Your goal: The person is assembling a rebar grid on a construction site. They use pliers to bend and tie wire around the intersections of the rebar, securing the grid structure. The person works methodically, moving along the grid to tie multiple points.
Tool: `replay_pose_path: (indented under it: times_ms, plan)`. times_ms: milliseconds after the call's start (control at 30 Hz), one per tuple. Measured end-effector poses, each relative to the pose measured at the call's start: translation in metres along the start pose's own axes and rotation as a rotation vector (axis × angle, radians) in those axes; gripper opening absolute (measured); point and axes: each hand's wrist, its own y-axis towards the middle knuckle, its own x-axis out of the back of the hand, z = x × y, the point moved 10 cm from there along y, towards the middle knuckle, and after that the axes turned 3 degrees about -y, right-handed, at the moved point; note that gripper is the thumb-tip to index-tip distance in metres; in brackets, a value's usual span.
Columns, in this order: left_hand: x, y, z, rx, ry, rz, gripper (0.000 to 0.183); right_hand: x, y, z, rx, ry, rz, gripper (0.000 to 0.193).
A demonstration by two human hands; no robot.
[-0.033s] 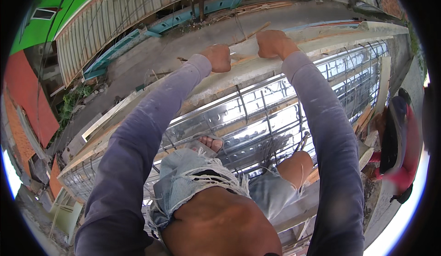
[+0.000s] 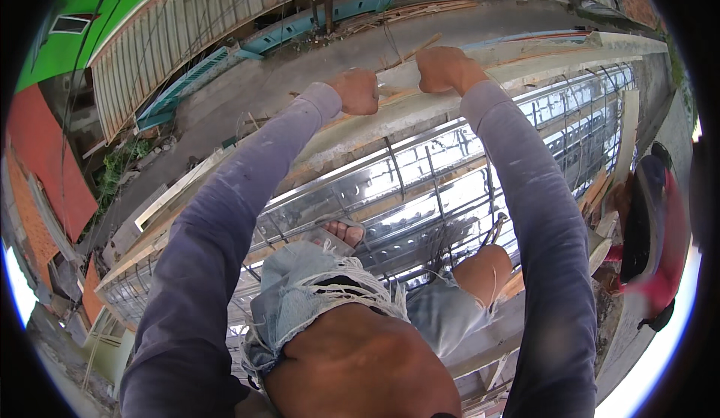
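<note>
Both my arms, in long grey-purple sleeves, stretch away from me to the far wooden board (image 2: 420, 109) of a long formwork trough. My left hand (image 2: 355, 91) is closed in a fist just above that board's top edge. To its right, my right hand (image 2: 442, 70) is closed too, with its knuckles turned away. A short gap separates the two fists, and a pale patch of wood shows between them. What the fingers hold, if anything, is too small or hidden to make out.
Shiny corrugated metal decking (image 2: 375, 185) lies below, crossed by dark reinforcing bars (image 2: 437, 185). My sandalled foot (image 2: 343, 232) is among the bars. Beyond the board, a street (image 2: 300, 65) lies lower down. At right is a person in red (image 2: 667, 245).
Both fists have shifted very slightly away from me, the left one also a touch to the right. Both stay closed.
</note>
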Motion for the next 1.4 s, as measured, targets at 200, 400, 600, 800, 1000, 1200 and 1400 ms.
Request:
replay_pose_path:
  times_ms: [200, 400, 600, 800, 1000, 1200, 1400]
  plan:
    - [0.06, 0.011, -0.088, -0.356, -0.251, 0.073, 0.037, 0.0, -0.003, -0.012, 0.03, 0.229, -0.008, 0.031]
    - [0.051, 0.063, -0.074, -0.234, -0.7, 0.406, 0.031, -0.005, -0.006, -0.049, -0.02, 0.412, -0.079, 0.034]
    - [0.053, 0.082, -0.032, -0.15, -1.075, 0.054, 0.03, -0.001, -0.015, -0.051, -0.119, 0.4, -0.186, 0.035]
    - [0.025, 0.155, -0.011, 0.051, -0.492, -0.205, 0.043, 0.008, -0.027, -0.031, -0.129, 0.374, -0.167, 0.038]
    - [-0.026, 0.147, 0.069, 0.328, -0.182, -0.018, 0.042, 0.003, -0.019, -0.036, -0.145, 0.401, -0.25, 0.039]
    - [0.008, 0.038, 0.003, -0.08, -0.212, 0.285, 0.037, -0.002, -0.021, -0.045, -0.165, 0.399, -0.266, 0.04]
    - [0.054, 0.07, -0.049, -0.169, -0.58, 0.187, 0.029, 0.006, -0.022, -0.041, -0.181, 0.403, -0.249, 0.038]
